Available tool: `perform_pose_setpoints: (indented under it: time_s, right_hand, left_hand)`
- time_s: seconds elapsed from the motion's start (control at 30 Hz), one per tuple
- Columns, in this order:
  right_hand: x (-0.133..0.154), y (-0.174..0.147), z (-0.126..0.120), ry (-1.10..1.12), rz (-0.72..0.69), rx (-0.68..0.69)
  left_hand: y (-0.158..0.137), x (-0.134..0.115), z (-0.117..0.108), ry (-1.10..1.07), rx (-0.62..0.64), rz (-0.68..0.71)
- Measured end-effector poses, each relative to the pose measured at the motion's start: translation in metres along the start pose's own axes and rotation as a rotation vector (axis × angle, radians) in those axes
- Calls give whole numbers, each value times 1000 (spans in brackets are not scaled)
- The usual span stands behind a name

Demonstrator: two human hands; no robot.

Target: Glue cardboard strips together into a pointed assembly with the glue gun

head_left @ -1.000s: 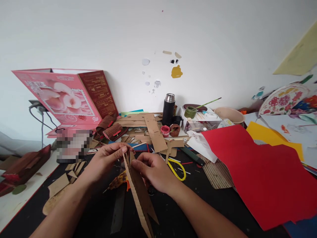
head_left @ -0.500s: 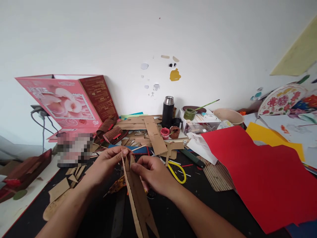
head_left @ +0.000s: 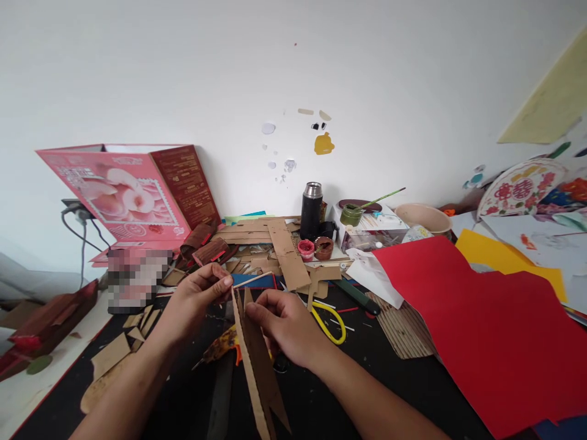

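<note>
A long folded piece of brown cardboard (head_left: 258, 360) stands on edge in front of me, with two walls and a pointed notch at its near end. My right hand (head_left: 282, 324) pinches its right wall near the far end, thumb on the inner side. My left hand (head_left: 202, 296) is closed, thumb and forefinger together at the far tip of the left wall; what lies between them is hidden. A thin wooden stick (head_left: 253, 280) runs right from those fingertips; I cannot tell whether they hold it. Under the cardboard lies a yellow-and-orange glue gun (head_left: 222, 347), partly covered.
Yellow-handled scissors (head_left: 339, 330) and a dark green cutter (head_left: 358, 296) lie beyond my right hand. Cardboard scraps (head_left: 110, 354) sit left. Open paint jars (head_left: 306, 249), a black flask (head_left: 312, 211) and a pink box (head_left: 132, 198) stand behind. Red paper (head_left: 495, 330) covers the right side.
My left fingertips have shifted slightly up and left from the cardboard's far tip, and more of the stick shows. The right hand keeps its pinch. The view has tipped slightly.
</note>
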State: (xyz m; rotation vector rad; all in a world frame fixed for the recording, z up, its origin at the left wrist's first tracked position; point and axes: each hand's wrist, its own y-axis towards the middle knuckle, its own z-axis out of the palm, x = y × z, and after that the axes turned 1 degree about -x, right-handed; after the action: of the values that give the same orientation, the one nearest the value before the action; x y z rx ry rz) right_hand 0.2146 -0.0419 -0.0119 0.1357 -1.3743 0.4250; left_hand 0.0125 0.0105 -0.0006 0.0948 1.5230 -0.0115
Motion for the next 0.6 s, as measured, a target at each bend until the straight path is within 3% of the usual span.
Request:
perform_pose_setpoints:
  time_s: [0.27, 0.43, 0.6]
  right_hand:
    - [-4, 2, -1, -43, -2, 9]
    - [-4, 0, 1, -51, 3, 22]
    - [-4, 1, 1, -65, -3, 22]
  left_hand:
    - [-4, -1, 2, 60, 89, -28]
    - [-16, -2, 7, 79, 87, -102]
    - [-19, -5, 11, 94, 18, -81]
